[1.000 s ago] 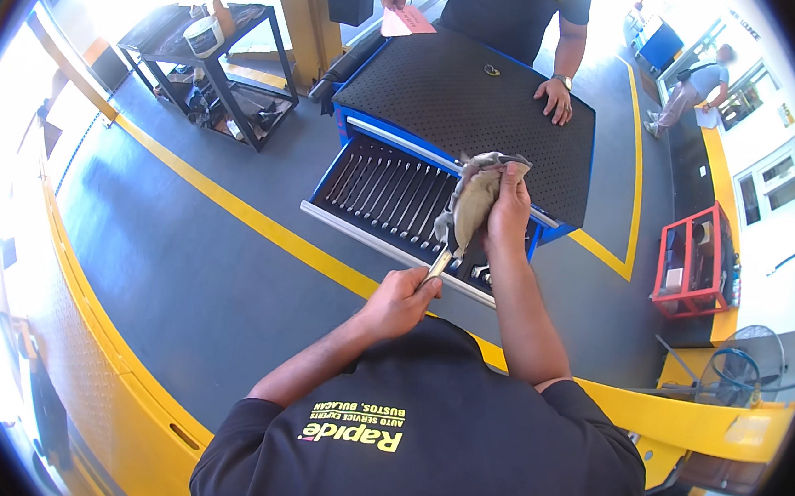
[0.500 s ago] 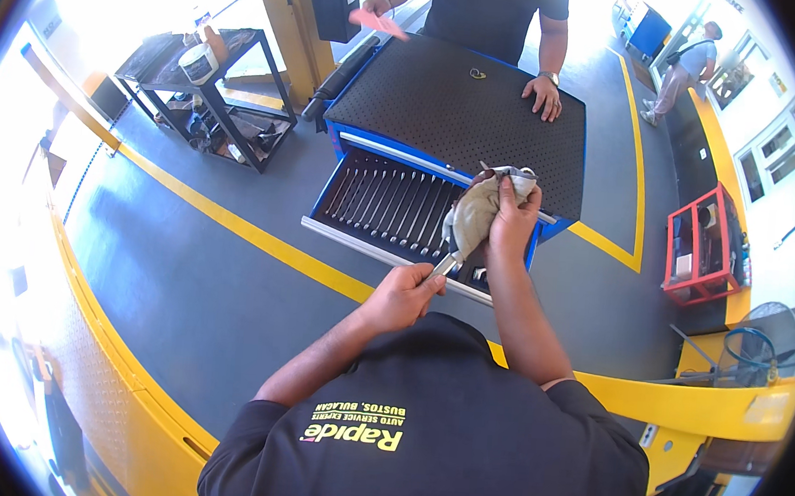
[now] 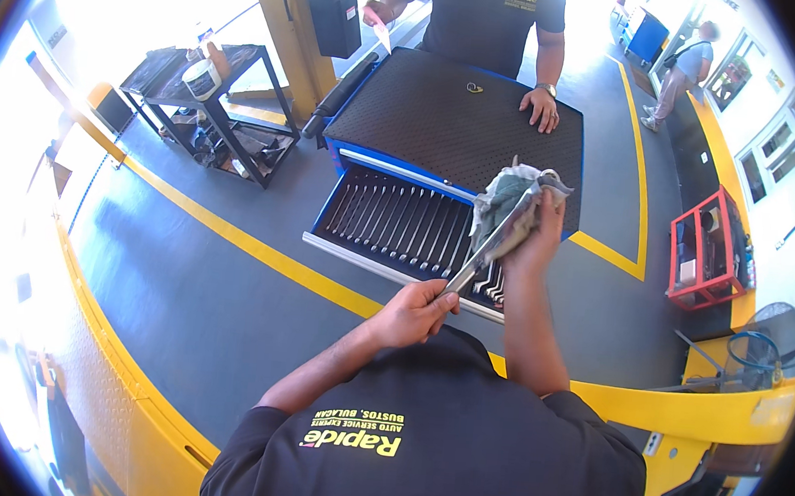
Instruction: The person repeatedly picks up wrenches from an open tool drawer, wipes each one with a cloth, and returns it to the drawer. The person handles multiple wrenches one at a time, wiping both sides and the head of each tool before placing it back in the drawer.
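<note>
My left hand [image 3: 416, 314] is closed around the near end of a long silver wrench [image 3: 466, 273]. The wrench slants up and away to the right over the open drawer. At its far end my right hand [image 3: 537, 235] grips a greyish-white rag [image 3: 504, 200] bunched against the metal. Part of the wrench's far end is hidden by the rag and fingers. Below, the open drawer [image 3: 360, 250] of a blue tool cabinet holds a row of silver wrenches [image 3: 404, 221], with several smaller ones at its right end.
The cabinet's black top [image 3: 444, 104] carries a small yellowish loop [image 3: 474, 87]. Behind it a co-worker [image 3: 487, 19] rests one hand on the top and holds a pale cloth [image 3: 382, 37]. A black cart [image 3: 214, 97] stands left, a red cart [image 3: 709, 247] right.
The wrench shows more of its length, with the rag opened out along its far end. My right hand has moved slightly up and right. The co-worker's cloth has swung to hang down.
</note>
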Demonstrator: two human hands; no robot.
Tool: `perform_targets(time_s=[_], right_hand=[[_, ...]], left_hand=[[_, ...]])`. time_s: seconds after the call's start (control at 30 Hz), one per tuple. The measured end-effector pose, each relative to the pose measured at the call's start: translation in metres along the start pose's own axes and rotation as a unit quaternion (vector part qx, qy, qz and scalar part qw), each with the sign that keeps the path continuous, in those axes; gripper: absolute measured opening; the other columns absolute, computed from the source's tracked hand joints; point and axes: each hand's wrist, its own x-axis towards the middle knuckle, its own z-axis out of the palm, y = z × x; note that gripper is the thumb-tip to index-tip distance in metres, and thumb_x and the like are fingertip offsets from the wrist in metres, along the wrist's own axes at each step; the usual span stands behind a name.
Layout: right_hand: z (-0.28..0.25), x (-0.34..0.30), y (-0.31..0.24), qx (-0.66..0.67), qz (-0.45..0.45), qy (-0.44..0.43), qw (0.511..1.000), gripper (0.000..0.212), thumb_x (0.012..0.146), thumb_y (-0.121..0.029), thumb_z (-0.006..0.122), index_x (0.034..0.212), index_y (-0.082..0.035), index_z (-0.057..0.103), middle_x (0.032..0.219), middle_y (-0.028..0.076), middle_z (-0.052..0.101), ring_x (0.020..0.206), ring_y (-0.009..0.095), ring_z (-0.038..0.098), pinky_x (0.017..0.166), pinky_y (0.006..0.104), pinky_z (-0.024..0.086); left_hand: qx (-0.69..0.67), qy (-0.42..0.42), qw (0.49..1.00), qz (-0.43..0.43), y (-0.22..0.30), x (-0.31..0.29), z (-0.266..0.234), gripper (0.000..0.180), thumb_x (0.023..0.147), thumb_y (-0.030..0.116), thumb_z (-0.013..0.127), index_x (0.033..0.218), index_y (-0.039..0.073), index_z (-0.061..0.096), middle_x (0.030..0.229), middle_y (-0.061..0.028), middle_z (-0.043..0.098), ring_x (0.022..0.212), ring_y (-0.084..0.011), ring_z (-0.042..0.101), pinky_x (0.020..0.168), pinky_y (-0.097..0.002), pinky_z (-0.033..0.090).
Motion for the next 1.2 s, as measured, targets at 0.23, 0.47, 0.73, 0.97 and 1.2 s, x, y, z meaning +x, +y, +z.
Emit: perform_targets(time_s=[0.23,0.47,0.73,0.97,1.2], right_hand=[[-0.016,-0.011,-0.033,0.124,0.075,-0.188,0.971,0.046,0.104,-0.037,0.056,0.133,-0.002,0.063,0.126,0.018,0.072,0.114,0.036,0.072,0.099,0.0538,0.059],[0.025,-0.018,-0.049,0.094,0.081,-0.239,0.963,0.056,0.103,-0.044,0.064,0.142,-0.006,0.056,0.14,0.014,0.057,0.124,0.029,0.061,0.104,0.05,0.054],[0.062,-0.014,-0.034,0.18,0.112,-0.242,0.947,0.037,0.102,-0.034,0.071,0.124,-0.006,0.061,0.112,0.01,0.062,0.097,0.02,0.067,0.083,0.0342,0.06],[0.071,-0.019,-0.02,0.164,0.097,-0.14,0.972,0.028,0.106,-0.031,0.066,0.122,-0.009,0.059,0.105,0.007,0.064,0.085,0.018,0.066,0.075,0.0329,0.06],[0.077,-0.047,-0.008,-0.054,0.07,-0.08,0.993,0.024,0.11,-0.029,0.058,0.126,-0.012,0.055,0.096,0.006,0.064,0.077,0.017,0.067,0.063,0.0322,0.056]], left_hand=[[-0.074,-0.094,0.992,0.031,0.001,-0.007,-0.001,0.034,0.116,0.03,0.044,0.103,0.004,0.061,0.061,0.0021,0.05,0.047,-0.0064,0.047,0.047,-0.0225,0.04],[-0.101,-0.162,0.98,0.06,0.01,-0.016,-0.001,0.036,0.115,0.032,0.046,0.101,0.003,0.061,0.06,-0.0002,0.05,0.049,-0.0076,0.047,0.048,-0.0237,0.04],[0.038,-0.022,0.995,0.088,0.02,-0.028,0.004,0.031,0.114,0.026,0.049,0.1,0.002,0.063,0.061,0.0002,0.054,0.054,-0.008,0.052,0.053,-0.0282,0.043],[0.059,0.01,0.993,0.1,0.032,-0.034,-0.003,0.033,0.113,0.028,0.051,0.099,0.001,0.064,0.06,-0.0012,0.055,0.053,-0.0086,0.053,0.051,-0.0287,0.043],[0.097,0.046,0.988,0.111,0.026,-0.03,-0.007,0.034,0.113,0.028,0.053,0.095,0.001,0.064,0.058,-0.0026,0.054,0.053,-0.0107,0.053,0.053,-0.0317,0.044]])
